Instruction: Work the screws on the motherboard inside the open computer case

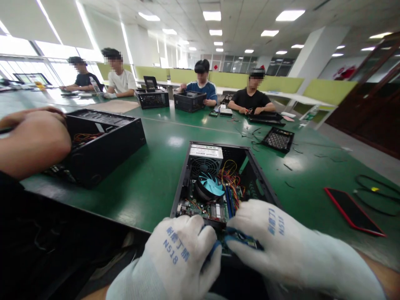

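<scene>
An open black computer case (pixel 262 175) lies in front of me with its inside facing up. Inside are a silver power supply (pixel 206 152), a cooler with a light-blue fan (pixel 211 185), coloured wires (pixel 231 173) and blue memory slots (pixel 230 201). Both my hands wear white gloves with blue print, low at the case's near end. My left hand (pixel 181 254) is closed, its curled fingers hiding whatever they grip. Thumb and fingers of my right hand (pixel 265 233) close around a small green circuit board (pixel 250 241), partly hidden by the glove.
At left, a co-worker's arm (pixel 34 135) reaches over another black case (pixel 109 146). Right of me lie a red-edged black phone-like slab (pixel 354 210) and a black cable (pixel 368 189). A black panel (pixel 278 139) and scraps lie farther off. Several people work across the green table (pixel 150 175).
</scene>
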The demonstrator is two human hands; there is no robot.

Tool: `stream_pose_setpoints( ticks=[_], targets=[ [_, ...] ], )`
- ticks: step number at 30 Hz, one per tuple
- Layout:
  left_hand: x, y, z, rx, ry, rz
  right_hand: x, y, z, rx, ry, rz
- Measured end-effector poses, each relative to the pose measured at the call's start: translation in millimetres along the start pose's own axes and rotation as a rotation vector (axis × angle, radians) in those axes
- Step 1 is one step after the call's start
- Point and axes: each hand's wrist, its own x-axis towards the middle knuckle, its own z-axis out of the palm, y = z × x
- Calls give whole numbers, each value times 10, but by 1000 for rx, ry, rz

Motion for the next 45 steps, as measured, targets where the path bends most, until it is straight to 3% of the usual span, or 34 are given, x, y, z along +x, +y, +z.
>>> stream_pose_setpoints(
  ticks=[6, 12, 21, 25, 29, 35, 45],
  targets=[
    [-3, 14, -18, -23, -13, -27, 505, 474, 253, -401, -225, 142],
    [-6, 35, -17, -5, 2, -55, 818, 482, 371, -482, -476, 182],
    [-2, 35, -25, 16, 2, -45, 785, 611, 412, -438, -451, 71],
    [-3, 36, -14, 6, 6, -50, 735, 598, 355, -383, -381, 17],
    [0, 39, 4, 11, 8, -67, 645, 570, 248, -362, -332, 105],
    [-4, 45, 7, -4, 8, -65, 562, 742, 164, -455, -400, 313],
    [2, 49, -27, -3, -48, -94, 806, 1173, 196, -616, -428, 366]
  ],
)
